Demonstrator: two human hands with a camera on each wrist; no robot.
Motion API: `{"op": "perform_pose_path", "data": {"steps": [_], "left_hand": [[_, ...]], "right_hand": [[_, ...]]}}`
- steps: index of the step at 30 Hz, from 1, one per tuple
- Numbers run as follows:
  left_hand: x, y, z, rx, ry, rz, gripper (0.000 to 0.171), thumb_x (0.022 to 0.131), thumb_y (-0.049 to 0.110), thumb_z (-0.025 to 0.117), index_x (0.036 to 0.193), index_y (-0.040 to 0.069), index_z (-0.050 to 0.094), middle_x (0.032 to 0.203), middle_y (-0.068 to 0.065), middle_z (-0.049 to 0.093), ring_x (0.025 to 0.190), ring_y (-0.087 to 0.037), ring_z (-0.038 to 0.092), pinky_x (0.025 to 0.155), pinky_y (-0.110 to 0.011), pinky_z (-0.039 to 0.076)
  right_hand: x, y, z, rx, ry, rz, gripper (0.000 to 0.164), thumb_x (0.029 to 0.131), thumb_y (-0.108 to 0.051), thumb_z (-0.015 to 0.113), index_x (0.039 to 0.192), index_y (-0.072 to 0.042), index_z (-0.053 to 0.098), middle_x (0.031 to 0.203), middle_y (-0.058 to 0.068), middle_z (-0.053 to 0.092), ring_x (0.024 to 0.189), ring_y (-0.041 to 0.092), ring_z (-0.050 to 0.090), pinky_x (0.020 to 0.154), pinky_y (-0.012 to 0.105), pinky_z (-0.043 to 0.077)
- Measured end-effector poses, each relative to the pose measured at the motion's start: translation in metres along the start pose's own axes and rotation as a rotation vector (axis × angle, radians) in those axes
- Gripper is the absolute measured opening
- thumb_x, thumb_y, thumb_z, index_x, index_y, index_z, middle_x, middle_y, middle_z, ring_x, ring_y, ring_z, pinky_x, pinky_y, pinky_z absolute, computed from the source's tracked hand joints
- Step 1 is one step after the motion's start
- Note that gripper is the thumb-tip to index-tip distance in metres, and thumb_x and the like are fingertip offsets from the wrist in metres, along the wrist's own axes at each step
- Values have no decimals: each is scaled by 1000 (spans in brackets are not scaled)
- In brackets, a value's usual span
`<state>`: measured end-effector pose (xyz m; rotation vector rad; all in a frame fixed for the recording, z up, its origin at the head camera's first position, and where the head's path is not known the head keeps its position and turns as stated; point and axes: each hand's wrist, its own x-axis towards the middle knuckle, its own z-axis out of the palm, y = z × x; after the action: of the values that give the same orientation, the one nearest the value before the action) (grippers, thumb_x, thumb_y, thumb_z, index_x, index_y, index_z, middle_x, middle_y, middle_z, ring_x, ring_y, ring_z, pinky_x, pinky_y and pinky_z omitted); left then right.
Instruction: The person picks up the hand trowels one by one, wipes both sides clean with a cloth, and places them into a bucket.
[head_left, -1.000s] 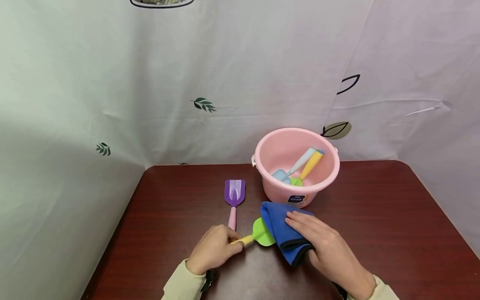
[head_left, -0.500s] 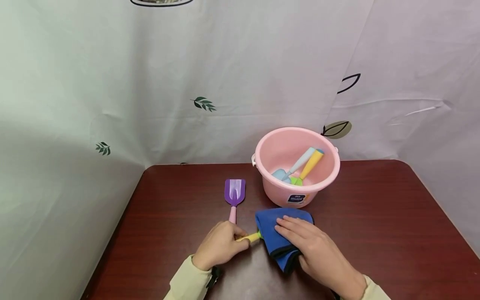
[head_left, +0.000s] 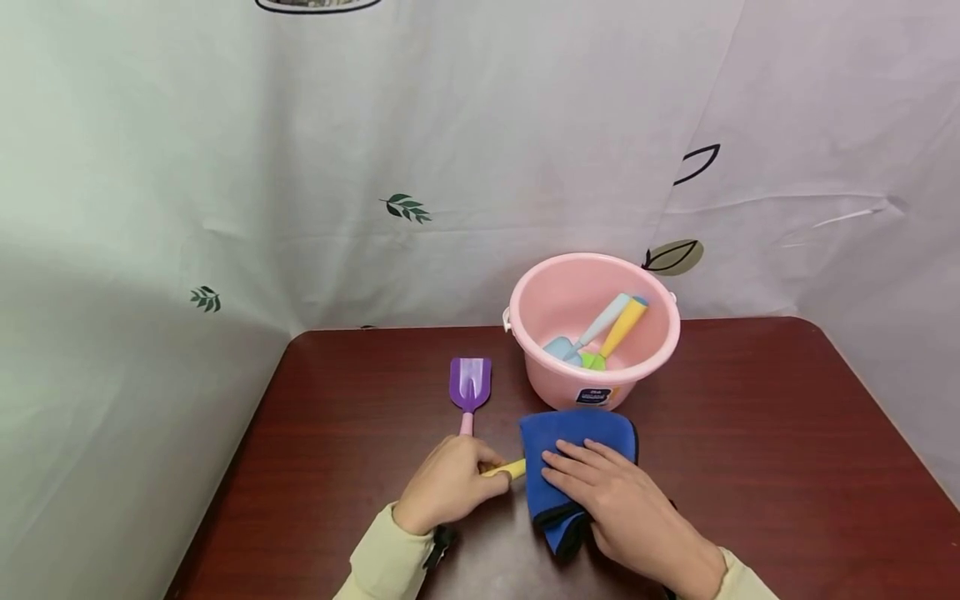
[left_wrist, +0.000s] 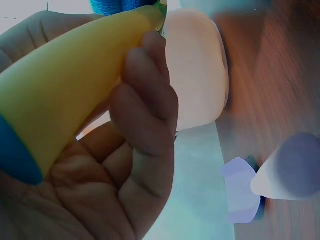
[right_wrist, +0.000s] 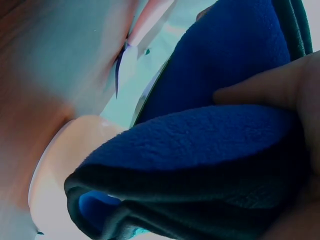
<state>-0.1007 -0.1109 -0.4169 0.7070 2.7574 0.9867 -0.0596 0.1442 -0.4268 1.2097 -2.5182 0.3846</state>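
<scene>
L hand (head_left: 450, 483) clamped on a yellow handle (head_left: 513, 468), just L of the R hand (head_left: 626, 508); far end of handle runs under a folded blue cloth (head_left: 577, 429). R hand lies on cloth, fingers stretched out on top; R wrist view adds thumb (right_wrist: 255, 92) on its other face, so cloth is held btwn. Hands apart, w/ handle & cloth bridging the gap. L wrist cam also gets a blue cap (left_wrist: 17, 155) on the handle's near end & a sliver of green at the other, both hidden in head view. R wrist cam shows the cloth's dark edging folded double. Beyond L hand, purple shovel (head_left: 470, 383) on the brown table (head_left: 360, 417), blade pointing away. Past cloth, pink bucket (head_left: 551, 383) w/ dark label (head_left: 594, 397), pale print too small to read. Inside: light-blue shovel (head_left: 600, 323) & yellow-handled tool w/ green end (head_left: 624, 327), both leaning. At back, pale sheet (head_left: 487, 150) w/ leaf prints (head_left: 405, 207).
</scene>
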Motion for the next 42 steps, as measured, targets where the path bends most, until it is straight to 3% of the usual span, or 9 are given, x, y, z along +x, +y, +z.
{"op": "perform_pose_path", "data": {"steps": [9,26,31,42], "left_hand": [[1,0,-2,-28,-36,-4,12,78,18,69,81,14,80,66,16,59,55,0,50,50,-21,42],[-2,-8,-7,-67,-42,17,11,80,17,70,81,16,80,69,18,64,56,3,51,52,-21,44],[-5,-10,-8,-71,-39,25,11,80,16,70,81,18,80,65,21,60,55,4,50,51,-20,43],[-8,-19,-12,-148,-71,-21,10,82,17,71,84,17,81,65,18,62,56,2,52,51,-21,45]], "right_hand": [[0,0,-1,13,-78,31,62,68,10,68,127,-7,69,133,5,65,126,21,59,102,46,47],[-3,3,-3,-1,-109,124,55,73,13,63,123,-8,72,130,4,66,126,24,59,103,47,46],[-8,5,-5,-23,-76,153,55,72,13,64,121,-8,73,128,5,68,125,24,59,101,45,48],[-16,13,-6,-64,87,147,56,62,12,61,113,-7,76,120,4,71,116,22,64,93,42,51]]}}
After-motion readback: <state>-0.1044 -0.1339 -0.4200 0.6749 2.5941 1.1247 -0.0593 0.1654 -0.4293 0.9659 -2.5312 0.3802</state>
